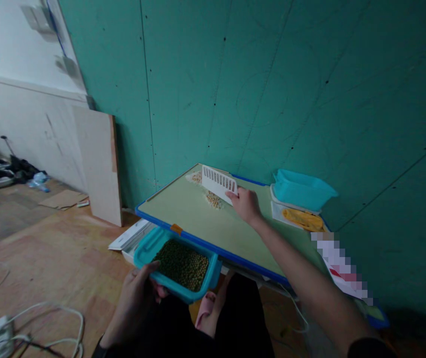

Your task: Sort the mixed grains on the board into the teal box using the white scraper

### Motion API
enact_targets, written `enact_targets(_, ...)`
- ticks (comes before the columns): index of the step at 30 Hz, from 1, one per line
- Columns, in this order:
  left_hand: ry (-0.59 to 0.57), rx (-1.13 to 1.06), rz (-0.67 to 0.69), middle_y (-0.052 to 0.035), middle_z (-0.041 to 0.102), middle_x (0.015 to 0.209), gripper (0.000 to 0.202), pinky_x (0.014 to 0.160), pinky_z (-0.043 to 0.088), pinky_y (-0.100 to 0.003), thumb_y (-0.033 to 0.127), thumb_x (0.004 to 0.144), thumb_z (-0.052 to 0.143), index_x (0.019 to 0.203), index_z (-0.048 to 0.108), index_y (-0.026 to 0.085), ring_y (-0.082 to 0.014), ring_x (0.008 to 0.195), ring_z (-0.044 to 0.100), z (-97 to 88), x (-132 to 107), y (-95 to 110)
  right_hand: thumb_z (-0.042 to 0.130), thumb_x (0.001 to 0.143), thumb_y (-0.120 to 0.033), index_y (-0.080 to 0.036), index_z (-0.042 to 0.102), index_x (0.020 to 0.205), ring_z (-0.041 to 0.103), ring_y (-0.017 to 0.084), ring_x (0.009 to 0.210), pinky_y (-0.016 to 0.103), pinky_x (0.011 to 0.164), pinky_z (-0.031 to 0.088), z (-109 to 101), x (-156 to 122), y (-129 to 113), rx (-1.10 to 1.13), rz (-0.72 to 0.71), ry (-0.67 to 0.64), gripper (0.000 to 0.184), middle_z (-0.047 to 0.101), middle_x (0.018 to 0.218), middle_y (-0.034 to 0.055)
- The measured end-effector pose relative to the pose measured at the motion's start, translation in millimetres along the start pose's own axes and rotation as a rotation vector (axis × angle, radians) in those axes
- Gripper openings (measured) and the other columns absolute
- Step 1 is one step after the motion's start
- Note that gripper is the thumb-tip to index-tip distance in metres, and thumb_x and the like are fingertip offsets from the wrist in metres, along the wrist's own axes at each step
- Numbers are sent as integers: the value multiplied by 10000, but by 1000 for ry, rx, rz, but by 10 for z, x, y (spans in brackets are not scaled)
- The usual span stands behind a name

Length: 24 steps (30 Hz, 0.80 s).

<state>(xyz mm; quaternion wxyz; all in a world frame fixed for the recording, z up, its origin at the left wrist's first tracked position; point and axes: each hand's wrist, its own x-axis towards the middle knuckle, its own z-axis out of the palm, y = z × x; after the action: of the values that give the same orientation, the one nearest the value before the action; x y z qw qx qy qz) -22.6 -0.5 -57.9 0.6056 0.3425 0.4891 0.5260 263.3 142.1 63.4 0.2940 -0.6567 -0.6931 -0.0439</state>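
My left hand (pixel 138 286) grips the near left rim of a turquoise plastic container (pixel 214 278), held just below the table's front edge. Green beans (pixel 173 258) and paler yellowish beans (pixel 197 272) lie inside it. Over the table, my right hand (pixel 245 204) is closed on the right end of a white slotted plastic strip (pixel 218 186), which stands on edge. In front of the strip sits a small pile of pale beans (pixel 213 200); a second pale pile (pixel 195 177) lies behind its left end, partly hidden.
The pale green table (pixel 175 209) has a blue edge and meets a green wall (pixel 198 89). A turquoise basket (pixel 302 190) and a yellow cloth-like item (pixel 302 219) sit at its right. White cables (pixel 63 306) lie on the floor; a board (pixel 99 166) leans left.
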Motion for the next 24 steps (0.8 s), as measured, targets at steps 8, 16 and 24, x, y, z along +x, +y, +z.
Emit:
enact_targets(8, -85, 6, -30, -64, 591, 355, 537, 349, 365, -212, 455, 846, 667, 361, 662, 225, -114, 317, 490, 183, 32, -114, 774, 820, -325, -126, 793, 923, 768, 247, 836, 298, 697, 575, 276, 184, 581, 563, 79, 29, 225, 827, 896, 112)
enact_targets(16, -62, -23, -20, -84, 666, 410, 504, 342, 421, -232, 474, 822, 689, 380, 673, 235, -135, 311, 517, 295, 79, -230, 802, 780, -266, -107, 786, 831, 762, 233, 789, 277, 660, 560, 372, 200, 630, 629, 101, -53, 167, 821, 865, 115)
enact_targets(24, -15, -3, 3, -54, 612, 365, 506, 334, 406, -241, 506, 791, 674, 367, 643, 232, -138, 305, 513, 250, 132, -277, 823, 788, -288, -138, 798, 859, 773, 242, 819, 300, 699, 591, 410, 214, 641, 666, 103, -66, 168, 822, 859, 79)
